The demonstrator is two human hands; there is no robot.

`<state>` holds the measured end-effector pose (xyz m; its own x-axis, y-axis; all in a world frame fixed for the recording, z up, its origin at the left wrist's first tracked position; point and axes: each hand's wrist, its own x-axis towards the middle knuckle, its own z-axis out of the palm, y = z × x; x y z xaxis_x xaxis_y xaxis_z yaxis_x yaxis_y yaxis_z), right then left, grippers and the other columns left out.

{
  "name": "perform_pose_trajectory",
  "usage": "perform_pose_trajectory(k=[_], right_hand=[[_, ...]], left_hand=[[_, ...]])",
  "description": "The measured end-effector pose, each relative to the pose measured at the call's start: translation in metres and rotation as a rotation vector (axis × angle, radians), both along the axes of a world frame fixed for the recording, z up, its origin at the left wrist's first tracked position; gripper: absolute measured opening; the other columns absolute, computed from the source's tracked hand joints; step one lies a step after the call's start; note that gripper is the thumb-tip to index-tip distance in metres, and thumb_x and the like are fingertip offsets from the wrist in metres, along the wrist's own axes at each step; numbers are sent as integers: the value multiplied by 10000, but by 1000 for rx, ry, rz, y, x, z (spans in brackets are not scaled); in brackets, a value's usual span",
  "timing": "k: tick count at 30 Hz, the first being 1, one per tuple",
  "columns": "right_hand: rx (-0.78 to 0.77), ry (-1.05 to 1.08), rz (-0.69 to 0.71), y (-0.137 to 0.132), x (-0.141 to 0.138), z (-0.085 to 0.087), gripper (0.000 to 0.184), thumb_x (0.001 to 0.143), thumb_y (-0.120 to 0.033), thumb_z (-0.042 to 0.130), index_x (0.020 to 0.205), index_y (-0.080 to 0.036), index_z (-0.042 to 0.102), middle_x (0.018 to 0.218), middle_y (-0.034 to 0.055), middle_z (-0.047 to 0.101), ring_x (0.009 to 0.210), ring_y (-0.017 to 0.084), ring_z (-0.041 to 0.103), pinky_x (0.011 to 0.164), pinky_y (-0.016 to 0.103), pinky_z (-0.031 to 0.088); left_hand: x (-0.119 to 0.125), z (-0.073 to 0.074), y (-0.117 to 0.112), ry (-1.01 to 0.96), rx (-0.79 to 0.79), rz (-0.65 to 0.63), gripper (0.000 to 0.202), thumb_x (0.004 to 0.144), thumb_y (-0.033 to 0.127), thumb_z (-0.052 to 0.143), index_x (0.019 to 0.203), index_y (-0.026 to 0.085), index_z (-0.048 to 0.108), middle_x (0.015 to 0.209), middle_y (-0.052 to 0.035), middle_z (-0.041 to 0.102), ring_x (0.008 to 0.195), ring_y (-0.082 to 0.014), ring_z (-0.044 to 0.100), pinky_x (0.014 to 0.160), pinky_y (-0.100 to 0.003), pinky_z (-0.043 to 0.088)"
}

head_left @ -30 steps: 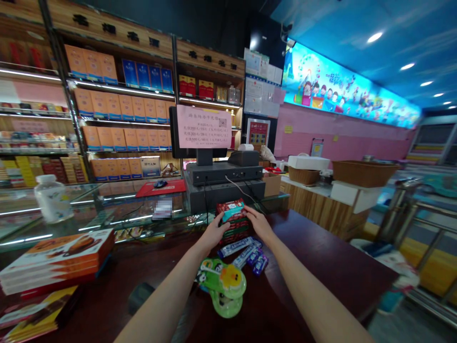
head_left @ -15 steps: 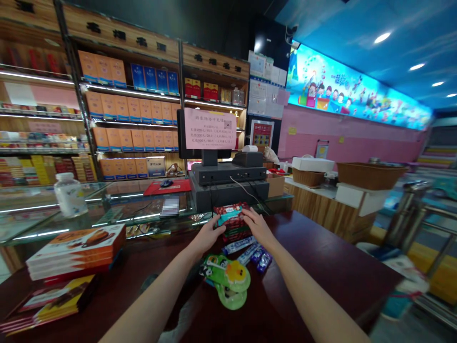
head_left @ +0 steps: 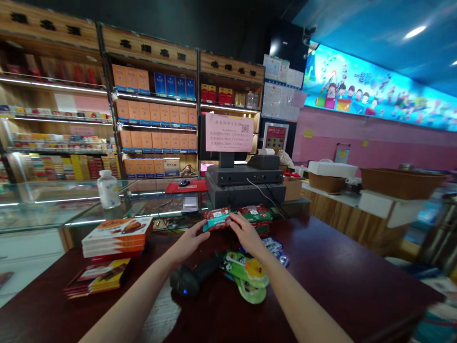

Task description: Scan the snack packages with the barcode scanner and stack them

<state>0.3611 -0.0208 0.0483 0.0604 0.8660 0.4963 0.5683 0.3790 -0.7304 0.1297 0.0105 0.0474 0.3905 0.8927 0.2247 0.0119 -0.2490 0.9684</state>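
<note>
Both hands have hold of a red and teal snack packet (head_left: pixel 217 218) above the far part of the dark wooden table. My left hand (head_left: pixel 188 243) closes on its left end, thumb below. My right hand (head_left: pixel 246 233) pinches its right end. Just behind my right hand is a stack of red and green snack packets (head_left: pixel 255 214). Blue and purple wrapped bars (head_left: pixel 276 250) lie right of my right wrist, partly hidden by it. Between my forearms are green cartoon-printed packs (head_left: pixel 248 274) and a black handheld barcode scanner (head_left: pixel 189 281), its blue light on.
To the left stand stacked orange-and-white boxes (head_left: pixel 116 238), with flat red and yellow packs (head_left: pixel 102 276) in front. A glass display counter (head_left: pixel 143 207) runs behind the table, carrying a white bottle (head_left: pixel 109 189) and a cash register (head_left: pixel 244 183). Stocked shelves (head_left: pixel 157 126) line the wall.
The teal packet has been lifted off the stack and moved left, uncovering the stack beside it. The view has turned left, and the scanner now shows between my arms.
</note>
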Motion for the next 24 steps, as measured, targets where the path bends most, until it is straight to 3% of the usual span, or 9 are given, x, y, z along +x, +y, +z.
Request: perform_pose_trajectory(k=[6, 12, 20, 24], right_hand=[[40, 61, 79, 4, -46, -4, 419, 911, -329, 542, 1297, -226, 670, 1437, 79, 587, 1442, 272, 410, 1211, 507, 268], [-25, 107, 136, 9, -81, -14, 491, 911, -357, 523, 1364, -191, 615, 1482, 100, 537, 1436, 251, 422, 1220, 470, 270], [-22, 130, 172, 17, -101, -39, 589, 822, -172, 534, 1405, -240, 574, 1502, 53, 516, 1443, 221, 412, 1236, 473, 253], [43, 117, 195, 18, -101, -48, 650, 818, -115, 497, 1451, -259, 519, 1532, 32, 477, 1453, 206, 395, 1241, 470, 257]], left_hand=[[-45, 1, -6, -66, -79, 25, 800, 678, 492, 805, 1372, 162, 582, 1249, -128, 708, 1162, -302, 654, 1027, -459, 486], [-78, 1, -12, -65, -151, 76, 936, 666, 506, 818, 1450, 122, 480, 1309, -152, 670, 1129, -282, 669, 982, -400, 511], [-91, -26, -10, -135, -162, 131, 924, 756, 387, 717, 1551, 163, 302, 1068, -102, 756, 793, -201, 723, 719, -318, 565], [-89, -38, -11, -90, -21, 195, 842, 729, 294, 665, 1513, 176, 383, 1321, -111, 666, 1089, -238, 690, 902, -333, 562]])
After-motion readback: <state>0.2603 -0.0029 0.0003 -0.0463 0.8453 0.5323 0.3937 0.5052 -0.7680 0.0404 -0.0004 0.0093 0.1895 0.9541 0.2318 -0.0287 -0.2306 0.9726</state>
